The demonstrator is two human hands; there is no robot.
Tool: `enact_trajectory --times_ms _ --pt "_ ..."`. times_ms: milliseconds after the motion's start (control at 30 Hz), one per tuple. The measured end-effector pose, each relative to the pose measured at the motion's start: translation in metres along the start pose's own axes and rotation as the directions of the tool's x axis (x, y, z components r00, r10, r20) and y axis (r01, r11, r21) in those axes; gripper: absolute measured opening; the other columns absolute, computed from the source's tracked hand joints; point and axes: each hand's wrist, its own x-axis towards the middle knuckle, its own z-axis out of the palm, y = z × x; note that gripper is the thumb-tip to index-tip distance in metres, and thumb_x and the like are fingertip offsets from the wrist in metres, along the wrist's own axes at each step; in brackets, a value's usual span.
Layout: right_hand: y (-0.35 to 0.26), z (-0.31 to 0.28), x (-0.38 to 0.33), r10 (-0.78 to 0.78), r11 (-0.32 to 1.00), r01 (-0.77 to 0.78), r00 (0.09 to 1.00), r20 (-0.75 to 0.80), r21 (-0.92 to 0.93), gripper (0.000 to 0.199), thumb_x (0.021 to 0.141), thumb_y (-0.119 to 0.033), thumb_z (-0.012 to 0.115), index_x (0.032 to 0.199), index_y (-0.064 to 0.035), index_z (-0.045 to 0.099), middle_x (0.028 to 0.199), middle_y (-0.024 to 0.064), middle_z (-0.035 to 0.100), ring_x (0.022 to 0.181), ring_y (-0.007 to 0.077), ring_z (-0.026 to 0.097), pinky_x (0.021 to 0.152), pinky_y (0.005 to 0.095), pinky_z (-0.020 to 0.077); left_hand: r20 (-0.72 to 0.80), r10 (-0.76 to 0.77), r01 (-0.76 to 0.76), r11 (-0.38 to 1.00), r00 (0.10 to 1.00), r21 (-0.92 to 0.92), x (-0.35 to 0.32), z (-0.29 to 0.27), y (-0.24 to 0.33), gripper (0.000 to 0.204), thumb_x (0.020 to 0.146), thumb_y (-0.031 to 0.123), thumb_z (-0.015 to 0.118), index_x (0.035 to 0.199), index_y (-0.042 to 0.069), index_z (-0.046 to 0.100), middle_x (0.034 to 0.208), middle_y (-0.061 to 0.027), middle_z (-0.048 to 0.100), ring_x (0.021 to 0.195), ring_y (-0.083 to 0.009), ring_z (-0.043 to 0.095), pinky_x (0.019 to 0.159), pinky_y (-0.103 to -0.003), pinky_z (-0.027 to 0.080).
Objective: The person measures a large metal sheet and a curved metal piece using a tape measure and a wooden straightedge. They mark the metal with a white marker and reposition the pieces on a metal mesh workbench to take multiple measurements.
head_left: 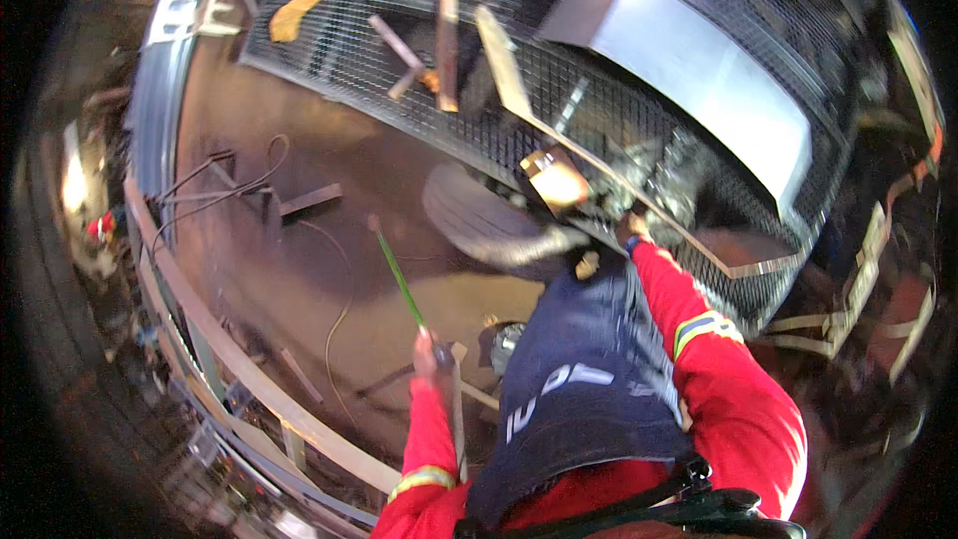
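One left hand (429, 356) grips a green stick (401, 284) by its end, seemingly for reach; the right hand's grip, beside the mesh (344, 52), is unclear.

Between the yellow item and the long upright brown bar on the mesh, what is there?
A short pale bar lies aslant on the mesh, a smaller piece at its lower end, as the head view shows.
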Motion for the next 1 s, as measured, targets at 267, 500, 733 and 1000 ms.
enact_trajectory --times_ms 267,500,733,1000 --pt "-0.199 -0.034 -0.1 -0.113 0.955 0.049 0.973 -0.203 -0.294 0.054 0.086 -0.028 0.053 0.131 -0.0008 0.045 0.131 0.0234 0.044 0.121 0.0384 0.044 0.102 0.0567 0.033 -0.403 -0.374 0.338 0.927 0.835 -0.159 -0.184 0.027 -0.086 0.044 0.1 0.045 0.042 0.088 0.006 0.06 0.076 -0.0039 0.061 0.072 -0.0151 0.057 0.067 -0.032 0.046" --pt "-0.422 -0.078 0.023 -0.574 0.803 0.594 0.795 -0.197 0.057 0.024 0.092 -0.032 0.051 0.098 -0.0111 0.061 0.069 0.0206 0.064 0.064 0.0415 0.064 0.058 0.0528 0.0516 -0.356 -0.313 0.392 0.903 0.881 0.178 -0.133 0.0 -0.125 0.046 0.1 0.045 0.042 0.089 0.005 0.062 0.079 -0.004 0.062 0.078 -0.0156 0.056 0.074 -0.033 0.045" --pt "-0.649 -0.084 0.207 -0.393 0.92 0.386 0.903 -0.174 -0.074 0.051 0.092 -0.056 0.044 0.132 -0.0239 0.046 0.104 0.0195 0.067 0.093 0.0361 0.066 0.08 0.0487 0.0521 -0.278 -0.311 0.336 0.941 0.909 0.047 -0.082 -0.108 -0.097 0.039 0.1 0.039 0.046 0.086 0.005 0.059 0.082 -0.0041 0.062 0.08 -0.0151 0.055 0.079 -0.035 0.044" --pt "-0.624 -0.022 0.239 0.187 0.965 -0.066 0.855 -0.483 0.256 0.05 0.095 -0.043 0.039 0.114 -0.0017 0.059 0.1 0.0236 0.064 0.096 0.035 0.066 0.081 0.0449 0.0522 -0.323 -0.552 0.583 0.813 0.769 -0.002 -0.11 -0.175 -0.161 0.04 0.101 0.038 0.043 0.085 0.005 0.057 0.077 -0.0027 0.055 0.073 -0.0153 0.051 0.069 -0.035 0.043"
